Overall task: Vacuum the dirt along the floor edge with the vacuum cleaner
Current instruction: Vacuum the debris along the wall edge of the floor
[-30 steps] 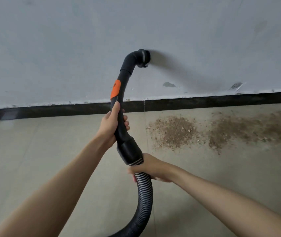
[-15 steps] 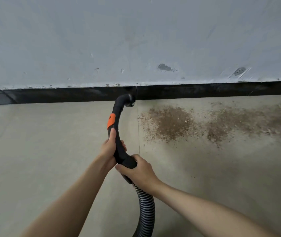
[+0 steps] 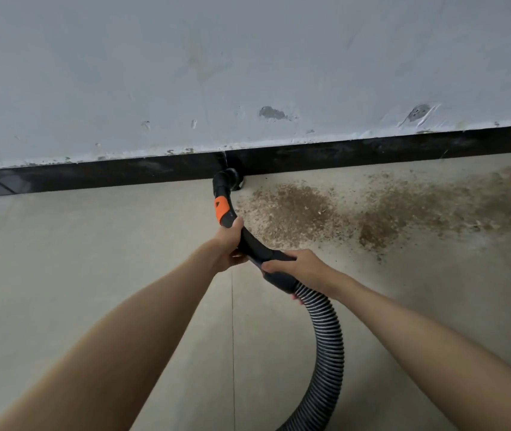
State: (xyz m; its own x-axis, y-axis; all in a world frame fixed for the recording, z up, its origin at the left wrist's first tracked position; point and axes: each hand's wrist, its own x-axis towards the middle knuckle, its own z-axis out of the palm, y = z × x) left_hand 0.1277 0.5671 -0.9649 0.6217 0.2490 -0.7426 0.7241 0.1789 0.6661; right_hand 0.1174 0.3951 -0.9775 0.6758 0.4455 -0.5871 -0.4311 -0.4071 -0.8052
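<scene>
A black curved vacuum handle (image 3: 249,241) with an orange slider (image 3: 221,208) ends in a round nozzle (image 3: 231,178) at the foot of the black skirting board (image 3: 341,154). My left hand (image 3: 227,244) grips the handle just below the orange part. Further back, my right hand (image 3: 294,265) holds the handle's thick end where the ribbed hose (image 3: 325,343) joins. Brown dirt (image 3: 291,213) lies on the beige floor right of the nozzle, and a second, wider patch (image 3: 434,209) stretches on towards the right edge.
A scuffed grey-white wall (image 3: 248,63) rises above the skirting. The hose loops down and out of the bottom of the view. A tile joint (image 3: 232,337) runs straight towards me between my arms.
The nozzle has come down from the wall to the floor at the skirting, left of the dirt. My right hand has slid from the hose up onto the handle's end.
</scene>
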